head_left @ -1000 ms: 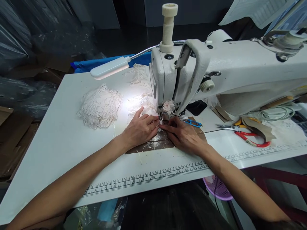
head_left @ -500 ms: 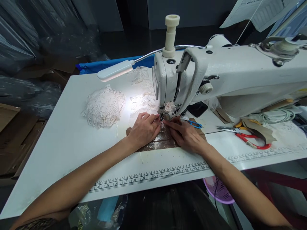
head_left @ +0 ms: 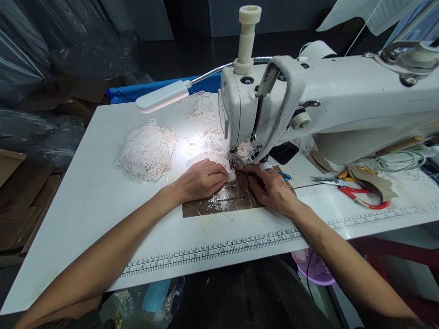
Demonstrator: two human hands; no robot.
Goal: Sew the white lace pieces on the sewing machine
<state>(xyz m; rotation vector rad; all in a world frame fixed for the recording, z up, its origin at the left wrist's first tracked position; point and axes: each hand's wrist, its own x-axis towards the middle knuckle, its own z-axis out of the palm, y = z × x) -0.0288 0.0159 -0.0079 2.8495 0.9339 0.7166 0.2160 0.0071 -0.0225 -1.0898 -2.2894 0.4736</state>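
Observation:
My left hand point(head_left: 205, 180) lies just left of the presser foot of a white sewing machine point(head_left: 236, 105). Its fingers are closed on the edge of a strip of white lace point(head_left: 232, 174), which runs back behind the machine head. To the right of the foot, my right hand point(head_left: 272, 188) has curled fingers, the fingertips close to the needle area; what they hold, if anything, is hidden. Under both hands a brown taped plate point(head_left: 222, 205) covers the bed. A blue-handled tool point(head_left: 284, 175) shows partly behind my right hand.
A heap of white lace point(head_left: 147, 151) sits on the left of the white table point(head_left: 92, 183). A lamp point(head_left: 163, 96) lights the lace. Red-handled scissors point(head_left: 363, 196) lie at right. A printed ruler point(head_left: 212, 252) follows the front edge; a purple basket point(head_left: 317, 269) stands below.
My hands have moved apart: the left slightly left, the right slightly right, baring more of the brown plate between them. The view has shifted slightly.

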